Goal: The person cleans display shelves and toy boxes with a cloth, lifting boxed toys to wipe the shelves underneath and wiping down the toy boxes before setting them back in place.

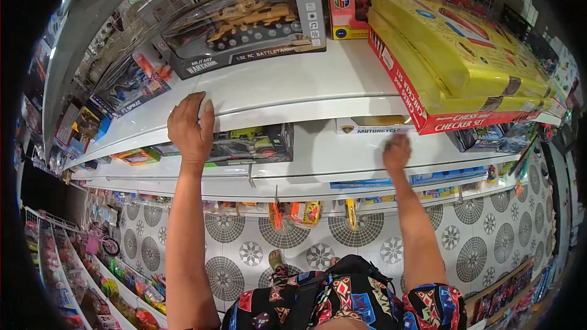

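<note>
At nine o'clock the left hand (191, 127), loosely spread and holding nothing, lies on the upper shelf's (275, 88) edge. Tank box (241, 33): eleven o'clock. Motorcycle box (369, 127): towards three, on the lower shelf (312, 153). Right hand (397, 153): three, at that box, fingers foreshortened; its grip I cannot tell. Chess sets (468, 55): two.

From here I see a white upper shelf (263, 90) carrying a battle tank box (251, 29), a spray toy box (129, 90) to its left, a small red-and-yellow box (342, 13) and, at the right, a chess and checker set (471, 55) jutting past the front edge. On the white lower shelf (315, 156) sit a motorcycle box (364, 128) and a dark toy box (254, 143). Beneath spreads a patterned tile floor (391, 250).
</note>
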The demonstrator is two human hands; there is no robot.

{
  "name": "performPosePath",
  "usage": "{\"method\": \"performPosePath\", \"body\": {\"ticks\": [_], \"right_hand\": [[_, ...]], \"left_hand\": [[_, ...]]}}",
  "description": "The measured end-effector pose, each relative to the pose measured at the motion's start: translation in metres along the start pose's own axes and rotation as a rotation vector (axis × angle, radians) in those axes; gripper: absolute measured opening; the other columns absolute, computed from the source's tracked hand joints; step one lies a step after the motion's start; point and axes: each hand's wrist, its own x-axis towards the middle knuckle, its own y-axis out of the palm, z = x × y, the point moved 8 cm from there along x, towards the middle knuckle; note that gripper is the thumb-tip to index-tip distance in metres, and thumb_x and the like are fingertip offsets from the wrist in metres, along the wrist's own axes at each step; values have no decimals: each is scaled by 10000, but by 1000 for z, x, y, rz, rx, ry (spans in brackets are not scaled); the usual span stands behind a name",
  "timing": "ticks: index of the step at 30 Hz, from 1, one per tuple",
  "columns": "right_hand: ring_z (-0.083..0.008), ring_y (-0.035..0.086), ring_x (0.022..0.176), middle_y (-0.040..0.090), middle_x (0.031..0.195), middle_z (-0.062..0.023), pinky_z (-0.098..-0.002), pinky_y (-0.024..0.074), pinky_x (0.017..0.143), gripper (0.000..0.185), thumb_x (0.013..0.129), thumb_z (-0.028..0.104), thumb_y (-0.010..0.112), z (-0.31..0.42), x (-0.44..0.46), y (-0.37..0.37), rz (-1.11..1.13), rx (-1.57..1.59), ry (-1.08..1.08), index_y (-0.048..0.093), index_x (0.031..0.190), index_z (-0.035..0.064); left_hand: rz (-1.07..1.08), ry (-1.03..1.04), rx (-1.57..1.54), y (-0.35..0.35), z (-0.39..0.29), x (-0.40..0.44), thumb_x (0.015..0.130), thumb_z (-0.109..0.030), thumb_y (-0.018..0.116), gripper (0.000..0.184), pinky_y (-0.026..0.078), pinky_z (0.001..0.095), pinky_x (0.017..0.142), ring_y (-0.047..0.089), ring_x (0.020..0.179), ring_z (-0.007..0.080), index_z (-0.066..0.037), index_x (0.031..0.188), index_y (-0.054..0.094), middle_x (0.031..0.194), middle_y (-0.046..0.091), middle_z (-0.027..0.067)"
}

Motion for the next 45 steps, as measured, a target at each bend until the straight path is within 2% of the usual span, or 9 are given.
{"method": "performPosePath", "body": {"ticks": [2,3,8,11,14,18,21,29,45], "right_hand": [[-345,529,1101,588,1125,-184,-427,434,938,291,771,82,583,54,-21,0,182,355,-151,619,1045,-11],[-337,551,1055,609,1049,-171,-409,440,928,301,715,-20,547,86,-38,-16,70,507,-228,632,1004,-14],[-331,566,1046,611,1041,-123,-400,462,901,430,659,-106,519,204,-109,-90,498,901,-635,656,1021,81],[-315,566,1052,614,1043,-109,-382,475,885,435,654,-124,507,219,-114,-78,766,1070,-591,651,1016,70],[-323,577,996,628,1038,-122,-378,495,841,419,682,-112,491,217,-55,-59,454,1026,-378,649,1023,72],[-344,554,1072,617,1112,-157,-422,455,912,381,759,36,560,232,12,-1,449,638,-209,618,1127,113],[-355,545,1106,580,1197,-176,-453,450,919,348,872,189,533,264,28,17,492,441,-368,549,1203,81],[-351,500,1159,552,1238,-169,-444,397,970,399,861,205,527,298,38,74,553,178,-463,520,1242,85],[-345,409,1264,496,1321,-156,-426,292,1073,505,840,238,516,277,16,95,456,74,-456,462,1321,93]], "left_hand": [[0,-6,5,0,0,0,888,-316,539,298,455,381,786,615,869,301,-61,991,652,959,659,111],[8,-14,1,1,0,0,887,-317,539,299,453,387,797,614,875,303,-61,993,652,963,659,112],[1,-28,50,-1,2,-2,877,-323,549,305,436,428,858,606,914,314,-65,1008,647,995,656,109],[-19,-20,22,-3,4,-3,855,-316,583,297,425,455,881,602,939,309,-72,1012,644,1013,653,99],[-22,-33,18,-1,5,-3,825,-294,615,282,427,461,880,603,940,301,-80,1008,643,1001,654,93],[-29,-34,11,-1,8,-4,792,-282,647,293,429,458,872,604,927,292,-82,1006,638,994,653,85],[-56,-13,5,-4,7,-3,776,-299,664,307,428,453,867,604,912,277,-78,988,642,979,651,76],[-10,-52,47,-3,8,-2,815,-306,595,314,424,424,894,615,1005,296,-55,993,658,994,663,106],[-46,-26,37,-5,7,-2,808,-297,620,290,436,408,845,621,962,289,-66,979,658,961,665,95]]}}
